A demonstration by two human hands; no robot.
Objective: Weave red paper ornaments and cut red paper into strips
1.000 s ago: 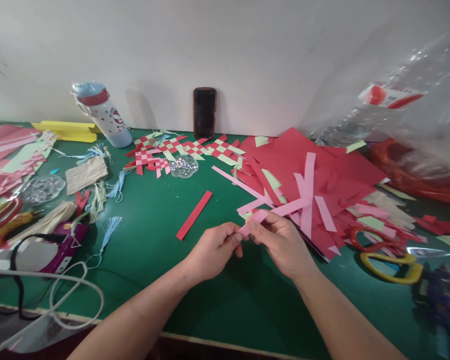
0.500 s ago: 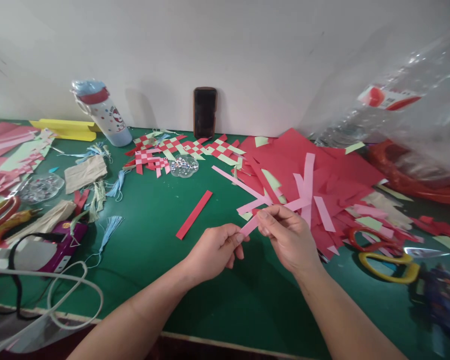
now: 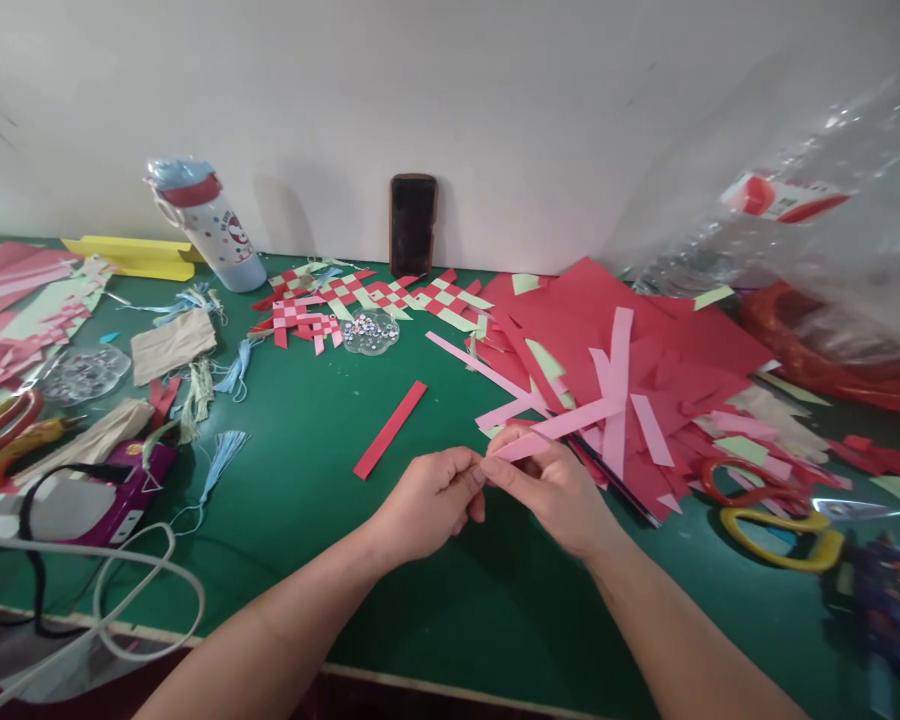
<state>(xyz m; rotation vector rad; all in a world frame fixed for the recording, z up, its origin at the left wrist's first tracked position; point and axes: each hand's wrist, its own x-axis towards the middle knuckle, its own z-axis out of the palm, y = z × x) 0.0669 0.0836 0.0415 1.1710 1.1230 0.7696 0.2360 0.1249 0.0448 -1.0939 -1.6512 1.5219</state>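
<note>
A pink paper strip (image 3: pixel 570 424) is pinched at its left end between the fingertips of my left hand (image 3: pixel 436 500) and my right hand (image 3: pixel 551 490). Both hands are closed and their fingertips meet; the pinched end is hidden. The strip's free end slants up to the right over other pink strips (image 3: pixel 617 370) on a heap of red paper (image 3: pixel 570 300). On the green table (image 3: pixel 307 430), to the left of my hands, lies a red paper strip (image 3: pixel 390 430).
Woven red and green paper pieces (image 3: pixel 442 295) and a dish of gems (image 3: pixel 371 332) lie toward the wall. A phone (image 3: pixel 412 224) and a bottle (image 3: pixel 217 230) stand behind. Scissors (image 3: pixel 780 530) lie right; tassels (image 3: pixel 221 465) and a purple glue gun (image 3: pixel 131 490) lie left.
My right hand has slid along the pink strip toward my left hand, so the fingertips now meet. More of the strip shows beyond my right hand. The red strip stays put.
</note>
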